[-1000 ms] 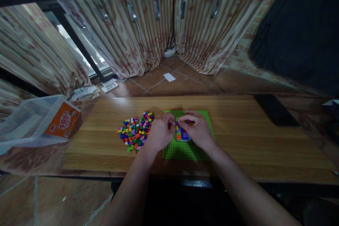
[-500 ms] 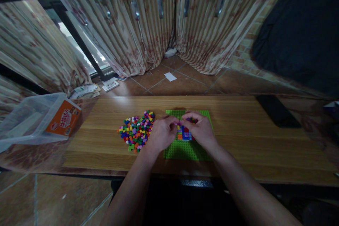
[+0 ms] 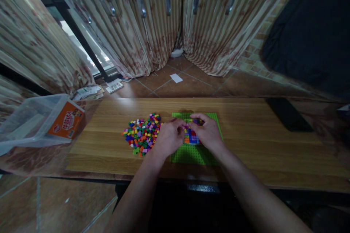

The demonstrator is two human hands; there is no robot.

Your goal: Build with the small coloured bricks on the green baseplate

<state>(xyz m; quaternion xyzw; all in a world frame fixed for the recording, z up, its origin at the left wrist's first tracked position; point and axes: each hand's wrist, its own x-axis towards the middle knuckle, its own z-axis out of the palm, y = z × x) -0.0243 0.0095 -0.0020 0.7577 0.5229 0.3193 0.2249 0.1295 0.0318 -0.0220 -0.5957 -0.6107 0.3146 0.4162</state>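
Note:
A green studded baseplate [image 3: 194, 156] lies on the table in front of me, with a patch of multicoloured toy bricks [image 3: 193, 139] pressed together on its middle. My left hand [image 3: 170, 137] is at the patch's left side, its thumb and index finger pinched on a small pinkish-purple brick [image 3: 186, 127], which is partly hidden. From the right, my right hand [image 3: 209, 134] curls its fingers round the brick patch, thumb close to the left fingertips. Its palm covers the right part of the patch. A pile of loose toy bricks [image 3: 142, 134] lies just left of my left hand.
The wooden table [image 3: 254, 153] carries a black phone-like slab [image 3: 288, 114] at its right end. A clear plastic tub [image 3: 30, 120] with an orange label stands at the left end. Behind are curtains [image 3: 153, 36] and a tiled floor with a white paper [image 3: 176, 78].
Both hands stay over the brick patch with only slight finger movement; the left fingertips sit a little further right. The whole view has shifted slightly.

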